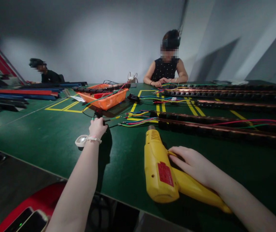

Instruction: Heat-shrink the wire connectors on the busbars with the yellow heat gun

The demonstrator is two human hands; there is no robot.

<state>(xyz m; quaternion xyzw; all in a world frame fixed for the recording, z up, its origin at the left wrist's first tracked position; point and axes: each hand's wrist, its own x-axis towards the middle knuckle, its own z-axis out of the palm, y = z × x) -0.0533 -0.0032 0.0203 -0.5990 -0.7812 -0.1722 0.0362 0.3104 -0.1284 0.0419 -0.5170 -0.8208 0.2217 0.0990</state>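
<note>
A yellow heat gun (161, 167) with a red label points its metal nozzle away from me, over the green table. My right hand (188, 161) is closed round its handle, fingers by the trigger. Farther left, my left hand (98, 127) is closed in a pinch near the tabletop. A yellow-green wire (115, 118) with a dark sleeve sticks out to the right from its fingers; the fingertips are partly hidden. Just right of that wire lie the loose ends of a colored wire bundle (140, 122), joined to a long black bar with copper strips (201, 128).
An orange basket (109, 100) holding dark parts and wires stands beyond my left hand. More long bars (237, 93) lie across the right side. A white round object (81, 140) is beside my left wrist. A co-worker (165, 69) sits opposite; another person (49, 75) is far left.
</note>
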